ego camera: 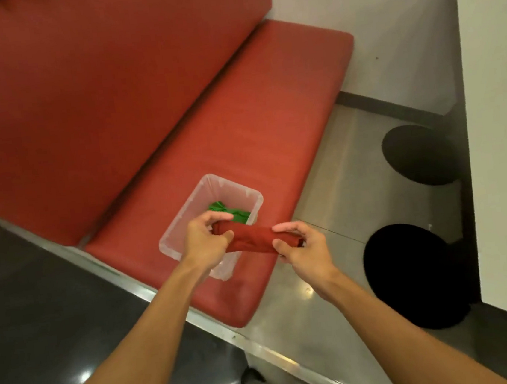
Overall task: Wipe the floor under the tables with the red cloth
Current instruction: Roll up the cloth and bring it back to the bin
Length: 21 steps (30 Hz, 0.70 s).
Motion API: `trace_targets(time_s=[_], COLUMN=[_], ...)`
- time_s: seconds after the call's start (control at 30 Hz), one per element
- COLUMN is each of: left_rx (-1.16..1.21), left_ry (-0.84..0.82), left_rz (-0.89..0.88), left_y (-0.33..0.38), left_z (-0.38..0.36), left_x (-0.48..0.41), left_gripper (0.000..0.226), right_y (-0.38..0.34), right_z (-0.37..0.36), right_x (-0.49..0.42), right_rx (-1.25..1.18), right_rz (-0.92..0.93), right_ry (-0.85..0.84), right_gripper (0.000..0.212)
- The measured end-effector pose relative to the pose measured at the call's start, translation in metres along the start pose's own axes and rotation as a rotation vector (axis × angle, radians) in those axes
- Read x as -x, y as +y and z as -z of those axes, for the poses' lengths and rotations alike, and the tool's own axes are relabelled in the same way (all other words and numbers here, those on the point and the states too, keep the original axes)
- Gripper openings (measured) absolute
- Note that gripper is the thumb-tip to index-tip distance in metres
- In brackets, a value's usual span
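Hands on cloth | left hand grips one end of the rolled red cloth, fingers curled round it | right hand pinches the other end between thumb and fingers | cloth held over the near edge of the clear plastic bin, which sits on the red bench seat | green cloth lies inside the bin | two black table bases on the grey floor to the right

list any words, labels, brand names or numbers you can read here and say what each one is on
None: no text can be read anywhere in this view.
The red cloth shows no tag or label.
The clear bin, the green cloth inside it, the red bench, the dark tabletop and the white tabletop show no print, brand or number.
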<state>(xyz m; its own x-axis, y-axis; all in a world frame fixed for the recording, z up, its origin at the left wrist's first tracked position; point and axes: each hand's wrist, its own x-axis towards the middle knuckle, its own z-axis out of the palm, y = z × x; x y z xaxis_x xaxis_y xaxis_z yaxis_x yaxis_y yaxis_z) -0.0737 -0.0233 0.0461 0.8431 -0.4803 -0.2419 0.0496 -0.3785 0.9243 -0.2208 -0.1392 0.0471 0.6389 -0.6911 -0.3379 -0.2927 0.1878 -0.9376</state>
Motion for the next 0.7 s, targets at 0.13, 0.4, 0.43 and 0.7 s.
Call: trace_targets(time_s=[0.13,0.4,0.43,0.7], left_rx=[-0.197,-0.531,-0.555,-0.698], left_ry=[-0.06,-0.203,-0.212,-0.333], left_rz=[0.005,-0.039,-0.063,-0.256], left_y=[-0.004,-0.011,-0.014,-0.053], left_z=[0.039,0.071,0.073,0.069], left_x=[-0.019,-0.058,-0.063,-0.09], left_gripper=[0.038,0.045,0.043,0.051], right_y=[-0.016,-0.013,-0.012,0.005], right_z=[-0.03,-0.067,-0.073,-0.116], right_x=[-0.011,-0.032,-0.034,-0.053], right_rx=[0.076,0.283,0.315,0.552], right_rz=[-0.012,-0.046,-0.026,-0.022], right_ry=[-0.04,-0.002,0.005,-0.036], right_gripper=[0.025,0.025,0.026,0.038])
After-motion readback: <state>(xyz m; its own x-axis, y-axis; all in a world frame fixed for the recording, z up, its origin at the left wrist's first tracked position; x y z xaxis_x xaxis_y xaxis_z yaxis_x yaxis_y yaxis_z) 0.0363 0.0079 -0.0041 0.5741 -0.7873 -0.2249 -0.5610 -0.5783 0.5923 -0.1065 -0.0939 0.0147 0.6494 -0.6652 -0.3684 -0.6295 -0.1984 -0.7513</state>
